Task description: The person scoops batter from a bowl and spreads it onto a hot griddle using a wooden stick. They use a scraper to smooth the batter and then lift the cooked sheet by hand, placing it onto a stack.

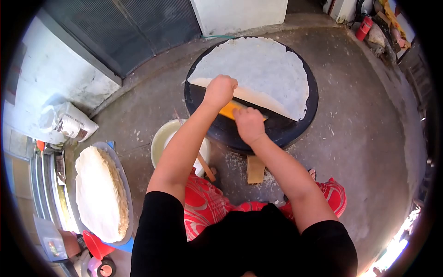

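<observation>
A large, thin white crepe (258, 64) covers most of a round black griddle (312, 99). Its near edge is lifted and folded back, baring a dark strip of the griddle. My left hand (220, 91) is closed at that lifted edge, its fingertips partly hidden, and appears to grip it. In my right hand (249, 124) is a yellow scraper (228, 111), held low over the bared strip just under the folded edge. The scraper's far end lies close to my left hand.
A pale bucket (159, 143) with a wooden stick (206, 167) stands left of the griddle. Farther left, a stack of crepes (99, 194) rests on a round tray (128, 203). A wooden block (255, 169) lies before the griddle. A white sack (76, 122) leans by the wall.
</observation>
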### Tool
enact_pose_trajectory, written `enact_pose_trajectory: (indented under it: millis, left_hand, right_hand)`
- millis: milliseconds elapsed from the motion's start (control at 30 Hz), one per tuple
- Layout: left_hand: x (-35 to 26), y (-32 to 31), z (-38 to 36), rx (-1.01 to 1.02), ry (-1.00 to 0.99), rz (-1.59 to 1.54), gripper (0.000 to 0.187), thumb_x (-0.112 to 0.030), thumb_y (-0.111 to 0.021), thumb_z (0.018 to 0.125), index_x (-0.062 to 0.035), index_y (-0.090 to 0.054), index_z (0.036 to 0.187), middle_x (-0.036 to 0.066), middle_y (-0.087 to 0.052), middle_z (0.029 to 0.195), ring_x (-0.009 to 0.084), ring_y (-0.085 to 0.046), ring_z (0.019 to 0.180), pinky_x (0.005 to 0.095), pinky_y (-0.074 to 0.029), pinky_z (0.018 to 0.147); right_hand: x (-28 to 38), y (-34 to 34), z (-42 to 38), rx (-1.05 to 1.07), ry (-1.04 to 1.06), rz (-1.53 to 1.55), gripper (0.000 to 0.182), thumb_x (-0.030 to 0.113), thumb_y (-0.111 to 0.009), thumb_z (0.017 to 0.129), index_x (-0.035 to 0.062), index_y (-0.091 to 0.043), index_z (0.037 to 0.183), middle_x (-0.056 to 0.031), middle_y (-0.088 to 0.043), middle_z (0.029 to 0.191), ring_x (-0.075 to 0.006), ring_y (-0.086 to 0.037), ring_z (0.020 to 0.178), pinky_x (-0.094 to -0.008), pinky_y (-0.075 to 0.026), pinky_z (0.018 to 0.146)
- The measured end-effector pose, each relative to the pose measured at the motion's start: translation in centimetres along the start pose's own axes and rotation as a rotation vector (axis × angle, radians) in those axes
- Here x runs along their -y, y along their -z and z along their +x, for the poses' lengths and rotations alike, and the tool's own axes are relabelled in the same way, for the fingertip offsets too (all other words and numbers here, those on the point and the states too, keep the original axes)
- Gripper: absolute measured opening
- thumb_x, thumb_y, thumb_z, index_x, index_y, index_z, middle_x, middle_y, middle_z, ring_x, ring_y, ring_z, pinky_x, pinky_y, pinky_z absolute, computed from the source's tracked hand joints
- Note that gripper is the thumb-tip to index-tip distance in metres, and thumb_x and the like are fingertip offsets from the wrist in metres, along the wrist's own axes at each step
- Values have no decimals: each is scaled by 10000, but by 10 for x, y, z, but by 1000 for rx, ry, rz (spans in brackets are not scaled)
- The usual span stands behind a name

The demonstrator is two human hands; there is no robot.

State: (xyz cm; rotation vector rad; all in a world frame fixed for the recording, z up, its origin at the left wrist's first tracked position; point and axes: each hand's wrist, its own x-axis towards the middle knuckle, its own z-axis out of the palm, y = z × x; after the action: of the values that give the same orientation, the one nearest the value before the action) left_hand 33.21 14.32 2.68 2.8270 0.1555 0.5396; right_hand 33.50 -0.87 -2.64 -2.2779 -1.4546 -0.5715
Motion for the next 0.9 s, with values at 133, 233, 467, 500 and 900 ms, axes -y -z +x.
enact_pose_trajectory:
  millis: [133,233,467,500,900]
  left_hand:
    - [-9,8,14,-44,-52,9,81,-99,-558,714,-66,-626,742,123,-568,712,303,-536,764,387,-444,670]
    - [-15,17,23,-62,-85,65,77,-94,-560,715,-69,-627,743,117,-569,718,296,-537,768,382,-446,670]
    - [-38,61,21,-342,-221,21,94,-32,-569,691,-59,-607,773,81,-582,776,267,-543,793,353,-455,684]
    - [-38,62,13,-345,-226,17,94,-32,-569,691,-59,-607,773,81,-582,776,267,-543,793,353,-455,684]
    - [6,23,-149,259,-299,-81,309,-76,-631,674,-54,-556,973,109,-534,1073,315,-507,992,364,-452,797]
  right_hand:
    - [23,-4,-10,-26,142,99,70,124,-498,674,89,-542,716,-60,-533,645,-215,-544,644,-336,-424,572]
    - [-10,-10,1,-22,8,-31,80,112,-499,682,84,-551,735,-67,-542,656,-219,-548,644,-333,-441,583]
    - [-69,26,-13,3,-152,-209,91,99,-525,667,71,-544,751,-74,-551,681,-230,-543,649,-326,-443,567]
    - [-67,36,-22,16,-117,-166,102,95,-526,661,70,-544,759,-70,-546,675,-227,-540,647,-326,-440,562]
    - [-27,159,-121,465,-185,481,320,161,-624,637,94,-582,948,-64,-601,757,-263,-571,689,-359,-460,586]
